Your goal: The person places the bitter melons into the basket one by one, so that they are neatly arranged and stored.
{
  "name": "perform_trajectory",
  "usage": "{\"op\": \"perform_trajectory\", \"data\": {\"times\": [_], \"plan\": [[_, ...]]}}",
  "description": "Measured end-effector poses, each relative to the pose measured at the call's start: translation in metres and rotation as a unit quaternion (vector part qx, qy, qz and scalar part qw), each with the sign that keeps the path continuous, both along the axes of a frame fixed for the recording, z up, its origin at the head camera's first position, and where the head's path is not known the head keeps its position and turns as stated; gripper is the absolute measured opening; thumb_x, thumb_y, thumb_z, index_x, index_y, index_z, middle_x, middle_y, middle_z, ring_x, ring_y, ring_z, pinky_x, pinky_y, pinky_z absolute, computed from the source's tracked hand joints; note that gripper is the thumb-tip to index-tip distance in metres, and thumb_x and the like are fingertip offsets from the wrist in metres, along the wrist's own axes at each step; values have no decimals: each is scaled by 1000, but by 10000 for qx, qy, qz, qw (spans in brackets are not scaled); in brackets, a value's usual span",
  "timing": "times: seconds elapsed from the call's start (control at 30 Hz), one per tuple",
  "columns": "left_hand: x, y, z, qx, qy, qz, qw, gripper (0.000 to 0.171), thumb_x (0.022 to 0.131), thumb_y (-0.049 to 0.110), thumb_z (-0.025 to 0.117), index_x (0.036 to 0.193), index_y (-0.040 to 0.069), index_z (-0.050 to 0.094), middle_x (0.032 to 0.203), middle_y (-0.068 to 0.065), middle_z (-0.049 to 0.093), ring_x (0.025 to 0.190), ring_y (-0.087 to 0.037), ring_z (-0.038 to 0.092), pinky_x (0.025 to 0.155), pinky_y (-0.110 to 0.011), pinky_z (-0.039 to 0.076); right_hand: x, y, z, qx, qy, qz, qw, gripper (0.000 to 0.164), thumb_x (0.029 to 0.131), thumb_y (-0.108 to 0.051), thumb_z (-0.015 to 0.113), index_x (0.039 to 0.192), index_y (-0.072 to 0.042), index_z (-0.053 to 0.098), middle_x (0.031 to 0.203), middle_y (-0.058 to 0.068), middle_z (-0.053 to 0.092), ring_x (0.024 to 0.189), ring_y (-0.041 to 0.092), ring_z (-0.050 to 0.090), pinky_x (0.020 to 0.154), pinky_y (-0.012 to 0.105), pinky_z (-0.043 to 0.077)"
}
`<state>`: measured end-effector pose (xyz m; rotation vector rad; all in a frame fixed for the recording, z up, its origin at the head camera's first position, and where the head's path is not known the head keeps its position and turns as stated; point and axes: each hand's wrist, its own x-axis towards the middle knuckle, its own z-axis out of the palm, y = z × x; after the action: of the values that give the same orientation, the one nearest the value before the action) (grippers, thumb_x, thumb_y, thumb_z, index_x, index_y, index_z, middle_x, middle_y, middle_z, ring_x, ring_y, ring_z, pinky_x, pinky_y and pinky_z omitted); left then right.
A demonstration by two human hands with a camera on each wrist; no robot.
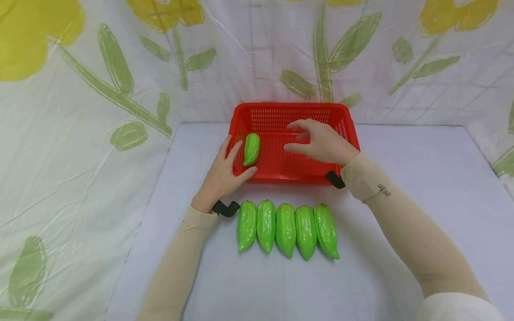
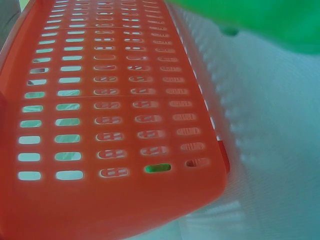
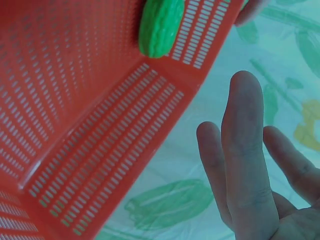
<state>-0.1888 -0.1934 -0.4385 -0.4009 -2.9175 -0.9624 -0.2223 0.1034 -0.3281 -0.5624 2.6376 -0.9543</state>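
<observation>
A bright green bitter melon (image 1: 251, 149), glossy and ridged, lies at the left end inside the red plastic basket (image 1: 289, 179). My left hand (image 1: 223, 176) rests at the basket's left front corner, its fingers spread along the rim. Over the middle and right of the basket hovers my right hand (image 1: 319, 142), fingers apart and nothing held. The right wrist view also shows the melon (image 3: 161, 27) in the basket, with loosely extended fingers (image 3: 245, 150) beside it. Several more bitter melons (image 1: 286, 230) stand in a side-by-side row in front of the basket.
The basket sits at the back of a table (image 1: 257, 285) with a pale cover. Behind it and along the left hangs a white curtain (image 1: 249, 58) with yellow flowers and green leaves. A dark strap (image 1: 226, 208) circles the left wrist.
</observation>
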Motion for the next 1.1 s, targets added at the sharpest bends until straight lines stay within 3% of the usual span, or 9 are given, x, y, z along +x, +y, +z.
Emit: {"op": "perform_trajectory", "data": {"times": [0.07,0.27,1.1], "plan": [[0,1,0,-4,-9,-6,10000,90,95,61,63,166,19,27,175,-6,8,158,-35,25,121,-61,35,4,1,-3,-2,80,22,10000,66,96,-46,72,151,-17,51,150,1,55,127,24,58,102,48,53],[1,0,-1,7,-60,-10,10000,90,95,61,62,166,19,26,176,-6,7,158,-35,23,120,-62,35,15,4,-9,-85,162,83,9998,65,95,-45,73,150,-18,51,149,0,55,129,25,57,107,50,50],[-1,0,0,50,-41,21,10000,92,94,62,62,166,19,26,176,-3,7,158,-33,24,119,-61,37,50,15,-24,-240,361,188,9989,62,94,-41,76,146,-14,55,142,5,59,125,27,59,105,52,52]]}}
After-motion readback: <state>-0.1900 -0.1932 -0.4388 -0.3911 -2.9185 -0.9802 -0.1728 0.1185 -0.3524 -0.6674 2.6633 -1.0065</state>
